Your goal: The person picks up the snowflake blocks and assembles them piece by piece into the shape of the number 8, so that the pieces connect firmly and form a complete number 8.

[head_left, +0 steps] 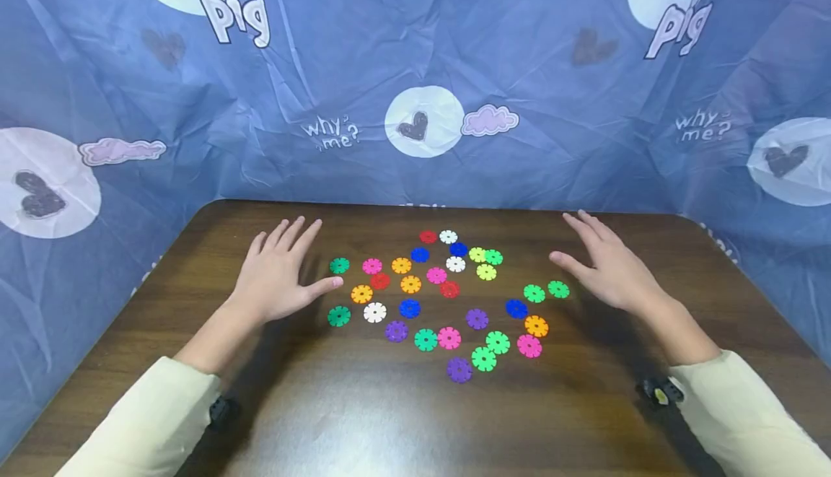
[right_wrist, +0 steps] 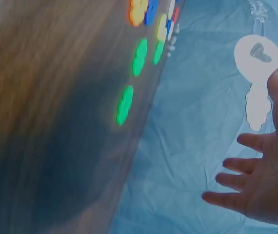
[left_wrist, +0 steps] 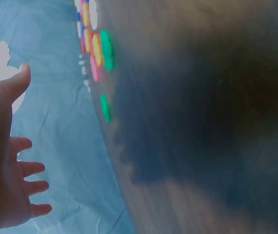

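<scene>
Left hand (head_left: 275, 275): released, fingers extended and spread, raised above the tabletop (head_left: 363, 419). Right hand (head_left: 613, 271): released, fingers extended, likewise raised. The coloured discs (head_left: 405, 287) lie scattered on the tabletop between the two hands. Nearest the left hand, by its thumb, are two dark green discs (head_left: 334, 317), one beyond the thumb tip, one on its near side. Nearest the right hand, left of its palm, is a bright green disc (head_left: 554, 291).

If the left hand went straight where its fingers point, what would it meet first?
Probably the blue backdrop beyond the table; the discs lie right of the line from the left hand, though depth is unclear.
</scene>
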The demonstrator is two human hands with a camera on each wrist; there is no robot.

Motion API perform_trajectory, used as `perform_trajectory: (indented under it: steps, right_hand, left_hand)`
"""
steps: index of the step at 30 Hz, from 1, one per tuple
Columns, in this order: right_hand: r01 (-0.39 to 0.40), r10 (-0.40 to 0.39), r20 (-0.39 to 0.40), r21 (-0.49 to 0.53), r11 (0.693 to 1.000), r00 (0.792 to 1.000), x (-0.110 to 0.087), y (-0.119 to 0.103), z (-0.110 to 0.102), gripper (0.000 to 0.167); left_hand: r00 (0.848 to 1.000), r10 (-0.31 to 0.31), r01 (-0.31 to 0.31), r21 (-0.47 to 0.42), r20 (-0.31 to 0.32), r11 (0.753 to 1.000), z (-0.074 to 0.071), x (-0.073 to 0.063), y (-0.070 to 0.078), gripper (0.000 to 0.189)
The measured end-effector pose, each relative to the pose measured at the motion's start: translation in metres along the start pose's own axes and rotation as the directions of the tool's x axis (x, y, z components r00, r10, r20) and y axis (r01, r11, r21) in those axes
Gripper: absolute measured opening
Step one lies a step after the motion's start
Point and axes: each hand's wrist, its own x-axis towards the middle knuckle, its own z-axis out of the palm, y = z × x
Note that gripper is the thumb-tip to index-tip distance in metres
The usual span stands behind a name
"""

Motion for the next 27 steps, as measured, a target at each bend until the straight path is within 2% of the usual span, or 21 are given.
perform_trajectory:
  steps: [5,9,11,15,20,24,27]
  right_hand:
    - [0.079,-0.079,-0.002,0.064,0.995,0.997,-0.002,-0.011,0.008,0.066]
    - [0.119,-0.122,0.036,0.089,0.989,0.992,-0.004,-0.020,0.016,0.058]
    - [0.134,-0.141,0.063,0.105,0.985,0.988,-0.005,-0.024,0.022,0.055]
    - [0.171,-0.190,0.115,0.154,0.973,0.975,-0.007,-0.033,0.031,0.051]
    - [0.261,-0.295,0.178,0.192,0.946,0.939,-0.009,-0.046,0.040,0.055]
    - [0.330,-0.370,0.212,0.205,0.922,0.904,-0.013,-0.058,0.048,0.055]
    - [0.358,-0.399,0.227,0.200,0.912,0.888,-0.018,-0.068,0.052,0.053]
  left_hand:
    - [0.998,0.052,-0.053,-0.029,-0.028,0.998,0.011,0.000,0.011,0.089]
    - [0.995,0.092,-0.094,-0.064,-0.028,0.993,0.020,-0.002,0.025,0.084]
    - [0.993,0.119,-0.120,-0.086,-0.022,0.989,0.023,-0.003,0.035,0.080]
    - [0.983,0.179,-0.171,-0.145,0.042,0.975,0.027,-0.006,0.054,0.072]
    - [0.950,0.279,-0.244,-0.224,0.140,0.943,0.028,-0.007,0.079,0.066]
    - [0.918,0.347,-0.289,-0.273,0.192,0.918,0.030,-0.010,0.100,0.062]
    - [0.897,0.390,-0.322,-0.295,0.209,0.899,0.029,-0.013,0.117,0.059]
